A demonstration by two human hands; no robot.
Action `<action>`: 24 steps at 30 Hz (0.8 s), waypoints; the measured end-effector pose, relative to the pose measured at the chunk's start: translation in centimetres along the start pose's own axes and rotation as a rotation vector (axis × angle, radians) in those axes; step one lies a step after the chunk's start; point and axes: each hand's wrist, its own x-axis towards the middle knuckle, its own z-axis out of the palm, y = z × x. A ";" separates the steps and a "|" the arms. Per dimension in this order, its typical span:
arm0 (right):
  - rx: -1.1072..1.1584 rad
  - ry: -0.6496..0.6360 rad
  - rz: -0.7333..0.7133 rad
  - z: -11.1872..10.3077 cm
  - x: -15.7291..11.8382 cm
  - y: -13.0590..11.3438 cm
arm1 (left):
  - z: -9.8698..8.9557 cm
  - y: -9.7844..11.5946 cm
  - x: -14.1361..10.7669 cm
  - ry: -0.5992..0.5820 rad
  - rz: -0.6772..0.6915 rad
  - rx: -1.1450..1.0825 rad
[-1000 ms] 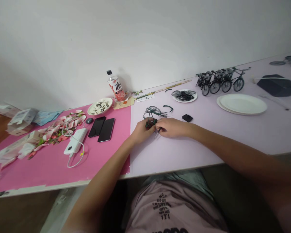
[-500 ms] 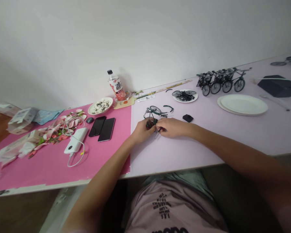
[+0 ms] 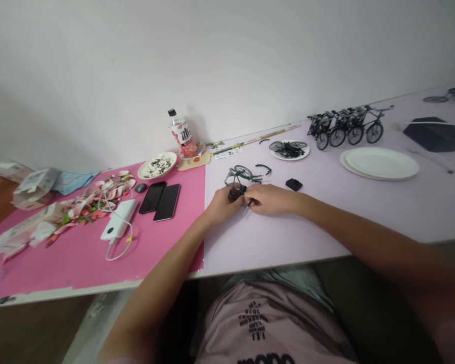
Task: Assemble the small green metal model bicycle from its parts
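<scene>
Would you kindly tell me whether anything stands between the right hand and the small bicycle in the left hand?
Nothing visible does: the right hand is close beside the small bicycle in the left hand, though exact contact is hidden. A slim tool juts from the right hand.

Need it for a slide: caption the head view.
Left hand holds a model bicycle; right hand a thin tool beside it.

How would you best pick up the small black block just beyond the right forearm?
Probably from above, pinching two opposite edges: the black block lies flat and low on the lilac tabletop, and the right forearm crosses close on its near side.
</scene>
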 end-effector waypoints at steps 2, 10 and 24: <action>-0.002 0.002 -0.005 0.0 0.0 0.0 | 0.0 0.0 0.0 0.005 0.001 -0.001; -0.002 0.006 -0.007 0.1 0.0 0.0 | -0.1 0.2 0.0 0.001 -0.004 -0.001; -0.003 0.006 0.000 0.1 0.0 0.1 | -0.1 0.0 0.0 -0.004 -0.007 0.016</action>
